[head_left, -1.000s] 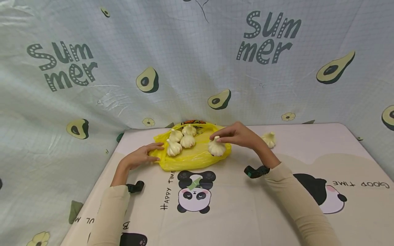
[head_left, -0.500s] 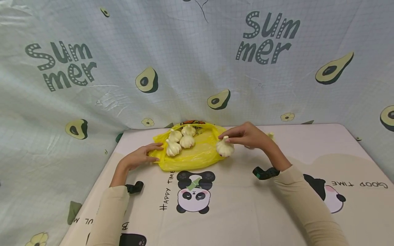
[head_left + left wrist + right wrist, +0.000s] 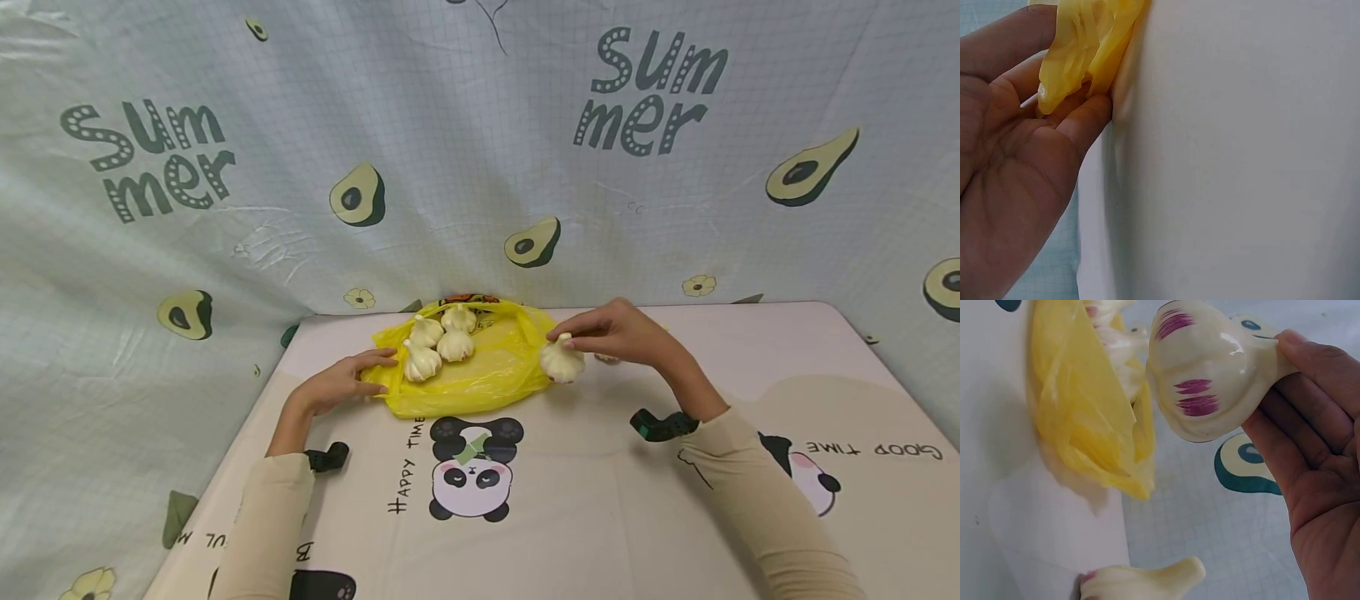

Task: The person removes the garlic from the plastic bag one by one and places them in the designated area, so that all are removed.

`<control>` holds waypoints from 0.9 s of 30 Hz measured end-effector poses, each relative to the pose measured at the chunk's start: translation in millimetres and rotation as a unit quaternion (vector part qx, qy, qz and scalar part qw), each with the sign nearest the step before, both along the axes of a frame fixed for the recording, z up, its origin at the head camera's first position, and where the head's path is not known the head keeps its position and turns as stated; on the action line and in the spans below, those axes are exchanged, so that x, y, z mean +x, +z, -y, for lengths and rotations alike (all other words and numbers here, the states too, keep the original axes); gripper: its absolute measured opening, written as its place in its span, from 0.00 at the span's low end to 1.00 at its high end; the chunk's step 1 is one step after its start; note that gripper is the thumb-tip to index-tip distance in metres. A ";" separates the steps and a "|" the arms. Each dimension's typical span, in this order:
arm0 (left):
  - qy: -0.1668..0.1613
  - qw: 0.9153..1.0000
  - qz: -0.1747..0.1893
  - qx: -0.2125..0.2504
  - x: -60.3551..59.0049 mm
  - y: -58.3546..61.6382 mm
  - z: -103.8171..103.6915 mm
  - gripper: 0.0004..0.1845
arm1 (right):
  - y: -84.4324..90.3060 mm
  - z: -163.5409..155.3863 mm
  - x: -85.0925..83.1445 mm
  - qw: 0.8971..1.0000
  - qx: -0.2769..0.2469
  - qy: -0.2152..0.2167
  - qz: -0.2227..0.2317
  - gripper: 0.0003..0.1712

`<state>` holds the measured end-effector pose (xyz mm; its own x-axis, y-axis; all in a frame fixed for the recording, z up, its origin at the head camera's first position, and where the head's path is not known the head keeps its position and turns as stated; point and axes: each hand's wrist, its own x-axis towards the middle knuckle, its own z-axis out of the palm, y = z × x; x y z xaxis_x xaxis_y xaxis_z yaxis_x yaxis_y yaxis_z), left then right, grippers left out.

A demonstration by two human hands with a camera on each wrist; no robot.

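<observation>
A yellow plastic bag (image 3: 495,375) lies at the back of the table with its mouth spread, and several white garlic bulbs (image 3: 422,361) sit in its left part. My left hand (image 3: 341,383) holds the bag's left end; in the left wrist view, thumb and fingers pinch a fold of the plastic (image 3: 1079,56). By its stem my right hand (image 3: 618,333) pinches another garlic bulb (image 3: 562,360), just off the bag's right end. Purple streaks mark this bulb (image 3: 1204,375) in the right wrist view. One more garlic bulb (image 3: 1141,581) lies on the table, mostly hidden behind my right hand in the head view.
A patterned cloth (image 3: 472,492) with panda prints covers the table. Behind it hangs a curtain (image 3: 450,142) with avocado and lettering prints, close to the table's back edge.
My right hand has moved right with the garlic bulb, from over the bag's right part to just beyond its end. The left hand has stayed in place on the bag.
</observation>
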<state>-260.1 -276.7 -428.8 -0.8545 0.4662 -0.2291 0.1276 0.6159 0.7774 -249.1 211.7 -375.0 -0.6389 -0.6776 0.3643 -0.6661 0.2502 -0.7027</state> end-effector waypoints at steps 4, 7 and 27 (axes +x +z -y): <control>0.000 1.000 -0.001 -0.001 0.2 0.1 -0.3 0.29 | 0.5 -5.3 1.3 1.000 0.003 -0.010 -0.008 0.13; -0.001 1.000 -0.002 -0.001 0.3 0.1 -0.4 0.29 | 0.9 -9.0 2.2 1.000 0.003 -0.013 -0.005 0.14; 0.007 1.000 0.004 -0.005 1.9 0.9 -2.3 0.30 | -0.5 -40.2 2.1 0.999 0.001 -0.030 -0.031 0.15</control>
<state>-258.2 -274.4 -427.9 -0.8589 0.4525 -0.2400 0.1135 0.6251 0.7722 -247.0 252.0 -375.5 -0.6543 -0.6396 0.4035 -0.6926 0.2925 -0.6594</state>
